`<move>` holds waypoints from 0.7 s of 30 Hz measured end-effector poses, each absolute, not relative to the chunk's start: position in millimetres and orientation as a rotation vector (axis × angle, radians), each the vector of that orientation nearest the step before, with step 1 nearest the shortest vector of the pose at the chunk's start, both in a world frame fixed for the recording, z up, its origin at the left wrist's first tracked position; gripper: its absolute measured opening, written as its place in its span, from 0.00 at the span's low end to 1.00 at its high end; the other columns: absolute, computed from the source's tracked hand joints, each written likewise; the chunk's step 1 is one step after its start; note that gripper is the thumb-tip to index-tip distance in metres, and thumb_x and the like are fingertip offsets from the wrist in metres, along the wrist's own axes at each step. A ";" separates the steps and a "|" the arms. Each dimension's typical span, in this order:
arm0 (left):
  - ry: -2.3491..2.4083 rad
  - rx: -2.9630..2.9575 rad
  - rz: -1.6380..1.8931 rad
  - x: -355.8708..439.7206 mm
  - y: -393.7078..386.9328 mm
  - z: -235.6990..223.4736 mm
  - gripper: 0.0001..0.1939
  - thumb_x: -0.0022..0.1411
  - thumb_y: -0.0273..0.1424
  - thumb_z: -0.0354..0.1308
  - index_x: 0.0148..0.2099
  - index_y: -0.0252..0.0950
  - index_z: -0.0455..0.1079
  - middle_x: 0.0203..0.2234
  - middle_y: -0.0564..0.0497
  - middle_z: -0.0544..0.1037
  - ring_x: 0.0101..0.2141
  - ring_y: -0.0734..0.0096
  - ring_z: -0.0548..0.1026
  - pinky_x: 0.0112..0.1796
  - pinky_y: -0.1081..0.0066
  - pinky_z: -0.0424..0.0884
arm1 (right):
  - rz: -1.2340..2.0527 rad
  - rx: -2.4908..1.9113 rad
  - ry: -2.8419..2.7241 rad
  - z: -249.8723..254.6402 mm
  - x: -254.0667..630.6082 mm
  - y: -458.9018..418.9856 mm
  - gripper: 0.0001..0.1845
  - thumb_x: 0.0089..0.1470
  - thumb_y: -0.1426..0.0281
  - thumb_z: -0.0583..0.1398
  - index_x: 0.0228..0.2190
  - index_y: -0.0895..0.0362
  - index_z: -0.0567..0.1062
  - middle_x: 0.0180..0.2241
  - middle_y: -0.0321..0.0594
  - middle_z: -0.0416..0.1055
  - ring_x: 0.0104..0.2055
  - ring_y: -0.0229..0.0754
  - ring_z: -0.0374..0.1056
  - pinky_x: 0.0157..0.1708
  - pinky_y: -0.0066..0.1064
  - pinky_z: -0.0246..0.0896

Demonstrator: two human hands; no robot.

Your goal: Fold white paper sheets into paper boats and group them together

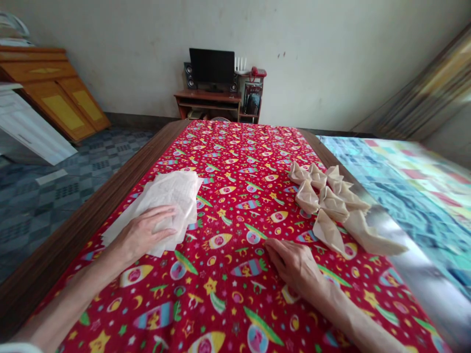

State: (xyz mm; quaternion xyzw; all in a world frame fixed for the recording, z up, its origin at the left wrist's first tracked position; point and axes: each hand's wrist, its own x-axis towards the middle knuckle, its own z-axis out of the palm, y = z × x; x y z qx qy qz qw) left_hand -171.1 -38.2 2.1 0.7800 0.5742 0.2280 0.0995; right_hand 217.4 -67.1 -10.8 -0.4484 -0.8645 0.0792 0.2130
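Red cloth (pixel 235 201): folded papers (pixel 333 203) on its right; unfolded sheets (pixel 178 191) on its left, under your open left hand (pixel 145 233). Your right hand (pixel 296 262) curls between; hold unclear.

Before you, the worktop's cloth (pixel 235 196) is bright red, scattered with rockets in pale blue, yellow and pink, smiling yellow stars with green-and-white tails, small yellow moons and green-ringed planets, while the worktop's bare edge (pixel 121 196) shows dark brown streaks. Your loose paper sheets (pixel 172 196) are off-white, your folded paper pieces (pixel 333 203) a warmer cream-beige, and the bedspread (pixel 401 196) to your right is turquoise with darker blue strokes, running into a patchwork of white, pink, yellow and green. Beyond, you have an orange-brown cupboard (pixel 55 93) with yellow door panels, blue-grey checkered floor tiles (pixel 106 157), a black monitor (pixel 212 67), a red telephone (pixel 258 72) and a plain greyish-white wall (pixel 312 59).
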 end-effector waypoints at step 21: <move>1.239 2.838 0.695 -62.3 -68.4 45.9 0.08 0.61 0.21 0.46 0.42 0.36 0.62 0.42 0.48 0.72 0.47 0.68 0.71 0.50 0.69 0.67 | 0.090 -1.132 -2.354 -8.7 217.7 -71.3 0.17 0.62 0.71 0.52 0.52 0.56 0.66 0.42 0.45 0.71 0.40 0.41 0.68 0.36 0.30 0.65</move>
